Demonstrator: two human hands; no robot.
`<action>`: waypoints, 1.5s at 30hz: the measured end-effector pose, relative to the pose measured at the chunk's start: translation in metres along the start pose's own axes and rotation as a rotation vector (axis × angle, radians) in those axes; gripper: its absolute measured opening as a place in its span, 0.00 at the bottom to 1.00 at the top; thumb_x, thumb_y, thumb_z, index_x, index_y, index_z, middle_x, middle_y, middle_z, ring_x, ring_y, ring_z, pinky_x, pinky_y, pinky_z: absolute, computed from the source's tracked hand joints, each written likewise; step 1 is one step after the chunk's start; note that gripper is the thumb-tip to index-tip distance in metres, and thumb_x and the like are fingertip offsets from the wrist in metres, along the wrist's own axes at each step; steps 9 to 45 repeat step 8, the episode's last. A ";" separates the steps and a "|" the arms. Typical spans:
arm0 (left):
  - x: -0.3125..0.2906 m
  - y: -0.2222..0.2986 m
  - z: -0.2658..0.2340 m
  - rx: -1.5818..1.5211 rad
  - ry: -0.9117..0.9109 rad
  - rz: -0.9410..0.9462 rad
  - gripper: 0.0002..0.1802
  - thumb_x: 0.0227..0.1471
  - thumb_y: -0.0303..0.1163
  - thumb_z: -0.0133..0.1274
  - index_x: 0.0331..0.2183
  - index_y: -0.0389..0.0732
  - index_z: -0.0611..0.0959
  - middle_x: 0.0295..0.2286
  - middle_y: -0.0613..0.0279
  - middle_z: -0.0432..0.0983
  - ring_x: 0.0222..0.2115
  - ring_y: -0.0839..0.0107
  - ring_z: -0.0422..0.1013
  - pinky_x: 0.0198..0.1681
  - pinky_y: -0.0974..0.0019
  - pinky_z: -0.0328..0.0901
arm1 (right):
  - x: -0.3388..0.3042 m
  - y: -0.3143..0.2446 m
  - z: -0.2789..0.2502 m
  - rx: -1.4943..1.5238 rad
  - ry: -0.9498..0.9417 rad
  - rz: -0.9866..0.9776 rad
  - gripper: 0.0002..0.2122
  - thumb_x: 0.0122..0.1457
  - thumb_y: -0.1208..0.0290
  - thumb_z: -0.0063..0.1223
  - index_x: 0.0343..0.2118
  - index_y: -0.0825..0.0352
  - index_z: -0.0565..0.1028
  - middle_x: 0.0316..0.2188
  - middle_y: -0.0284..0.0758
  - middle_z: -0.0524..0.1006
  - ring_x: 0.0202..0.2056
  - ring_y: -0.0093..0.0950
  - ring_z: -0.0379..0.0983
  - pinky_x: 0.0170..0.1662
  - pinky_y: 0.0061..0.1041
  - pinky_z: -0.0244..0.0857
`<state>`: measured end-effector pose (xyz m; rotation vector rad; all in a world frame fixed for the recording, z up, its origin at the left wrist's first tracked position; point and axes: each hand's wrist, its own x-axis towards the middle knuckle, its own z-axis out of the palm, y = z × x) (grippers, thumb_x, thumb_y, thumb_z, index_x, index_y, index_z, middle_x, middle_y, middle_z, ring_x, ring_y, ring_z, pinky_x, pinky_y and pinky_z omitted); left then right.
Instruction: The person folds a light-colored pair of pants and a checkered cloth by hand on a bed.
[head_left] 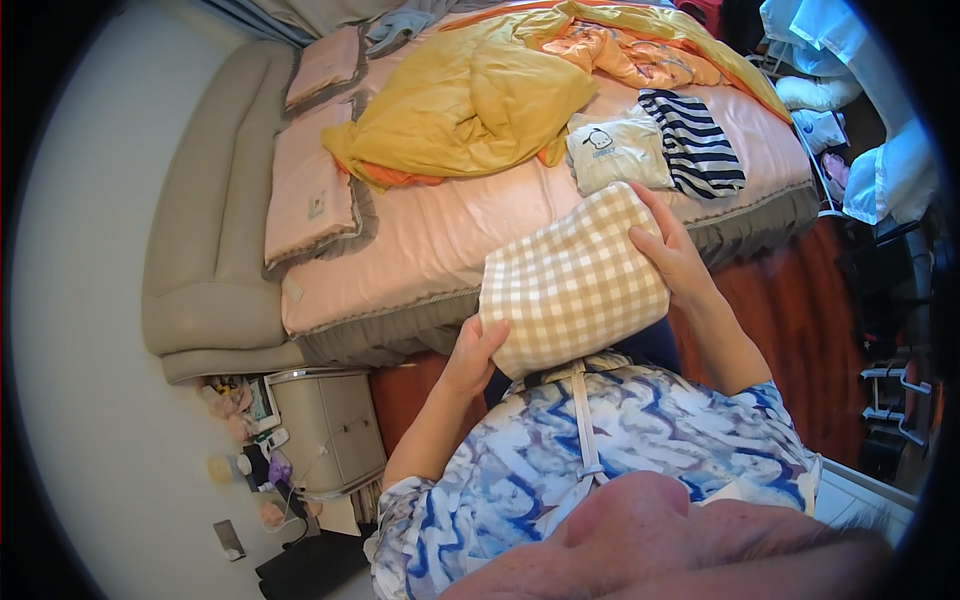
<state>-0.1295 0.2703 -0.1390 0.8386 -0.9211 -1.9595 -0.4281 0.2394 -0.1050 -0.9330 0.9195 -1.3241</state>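
Observation:
Between my two hands I hold up a folded beige-and-white checked cloth [575, 285], in front of my body near the bed's edge. My left hand [475, 355] grips its lower left corner, thumb on the near face. My right hand [668, 250] pinches its upper right edge, thumb in front and fingers mostly behind. What kind of item the cloth is cannot be told. Just beyond it on the bed lie a folded cream garment [615, 152] with a cartoon print and a black-and-white striped cloth [698, 145], side by side.
A yellow quilt [480, 95] lies bunched on the pink-sheeted bed [410, 245]. Two pink pillows [312, 185] rest by the grey headboard [215, 200]. A cluttered nightstand [335, 430] stands at the left; a rack with hanging clothes [890, 170] is at the right, above the wooden floor [790, 340].

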 end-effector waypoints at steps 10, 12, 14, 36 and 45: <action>-0.010 0.005 0.019 0.016 0.113 -0.101 0.21 0.59 0.36 0.47 0.50 0.34 0.72 0.45 0.62 0.73 0.44 0.76 0.69 0.48 0.71 0.63 | -0.001 0.023 -0.024 0.236 -0.046 0.256 0.29 0.58 0.74 0.49 0.62 0.65 0.55 0.54 0.37 0.65 0.53 0.26 0.64 0.54 0.24 0.61; -0.010 0.005 0.019 0.016 0.113 -0.101 0.21 0.59 0.36 0.47 0.50 0.34 0.72 0.45 0.62 0.73 0.44 0.76 0.69 0.48 0.71 0.63 | -0.001 0.023 -0.024 0.236 -0.046 0.256 0.29 0.58 0.74 0.49 0.62 0.65 0.55 0.54 0.37 0.65 0.53 0.26 0.64 0.54 0.24 0.61; -0.010 0.005 0.019 0.016 0.113 -0.101 0.21 0.59 0.36 0.47 0.50 0.34 0.72 0.45 0.62 0.73 0.44 0.76 0.69 0.48 0.71 0.63 | -0.001 0.023 -0.024 0.236 -0.046 0.256 0.29 0.58 0.74 0.49 0.62 0.65 0.55 0.54 0.37 0.65 0.53 0.26 0.64 0.54 0.24 0.61; -0.010 0.005 0.019 0.016 0.113 -0.101 0.21 0.59 0.36 0.47 0.50 0.34 0.72 0.45 0.62 0.73 0.44 0.76 0.69 0.48 0.71 0.63 | -0.001 0.023 -0.024 0.236 -0.046 0.256 0.29 0.58 0.74 0.49 0.62 0.65 0.55 0.54 0.37 0.65 0.53 0.26 0.64 0.54 0.24 0.61; -0.010 0.005 0.019 0.016 0.113 -0.101 0.21 0.59 0.36 0.47 0.50 0.34 0.72 0.45 0.62 0.73 0.44 0.76 0.69 0.48 0.71 0.63 | -0.001 0.023 -0.024 0.236 -0.046 0.256 0.29 0.58 0.74 0.49 0.62 0.65 0.55 0.54 0.37 0.65 0.53 0.26 0.64 0.54 0.24 0.61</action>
